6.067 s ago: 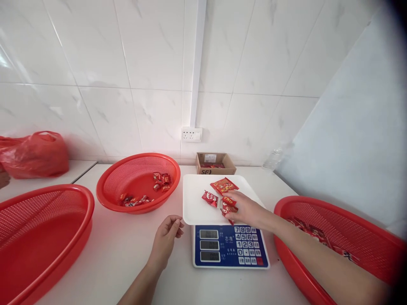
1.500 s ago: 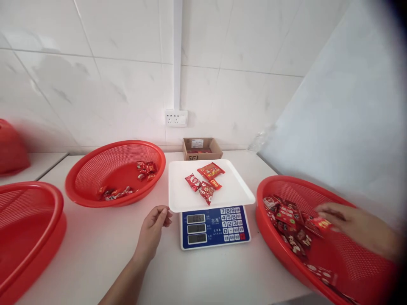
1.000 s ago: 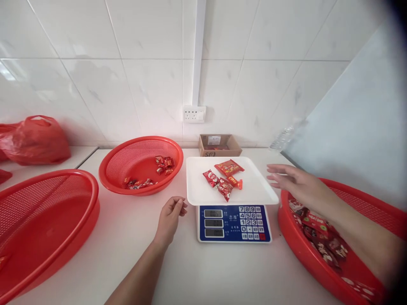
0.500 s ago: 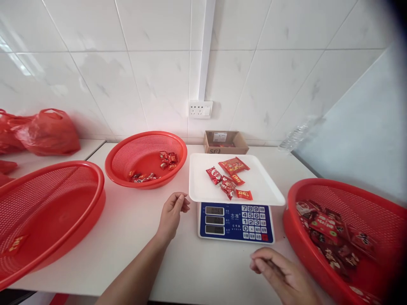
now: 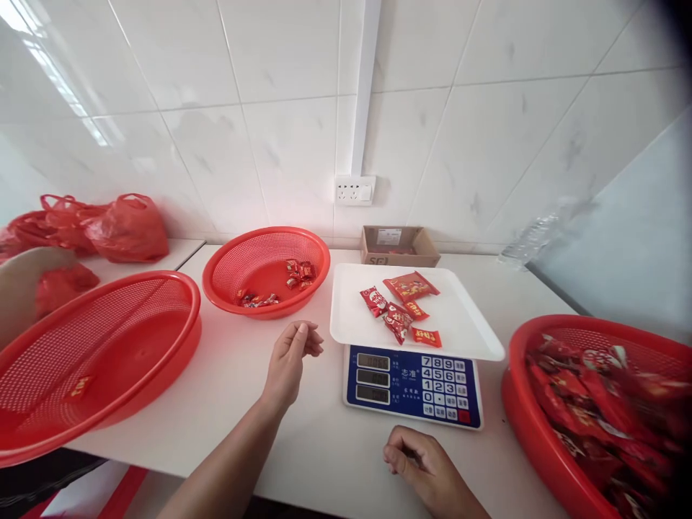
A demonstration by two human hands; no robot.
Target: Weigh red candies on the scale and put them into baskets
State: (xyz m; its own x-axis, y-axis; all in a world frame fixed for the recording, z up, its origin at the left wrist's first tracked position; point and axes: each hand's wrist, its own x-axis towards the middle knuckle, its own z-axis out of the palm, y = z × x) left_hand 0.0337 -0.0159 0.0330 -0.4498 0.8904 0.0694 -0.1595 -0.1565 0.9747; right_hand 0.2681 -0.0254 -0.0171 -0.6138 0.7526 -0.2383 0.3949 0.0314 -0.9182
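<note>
A digital scale [image 5: 414, 386] stands before me with a white tray [image 5: 470, 328] on top. Several red candy packets lie on that tray, among them a larger flat packet [image 5: 411, 286] and a small one [image 5: 427, 336]. My left hand [image 5: 286, 364] hovers left of the scale, thumb against its curled fingers, with nothing visible in it. In front of the scale, my right hand [image 5: 419, 461] is loosely curled, also with nothing to be seen in it. Neither hand touches the scale or the tray.
At right, a red basket [image 5: 522, 346] holds many packets, some motion-blurred. A red basket [image 5: 213, 263] with a few candies and another [image 5: 189, 303] with one packet stand left. Behind are a cardboard box [image 5: 400, 246] and red bags [image 5: 130, 227]. A person's arm [image 5: 27, 281] appears far left.
The right basket holds many more packets than before. My right hand has drawn left and curled tighter. An arm has come in at far left. The view has turned slightly left.
</note>
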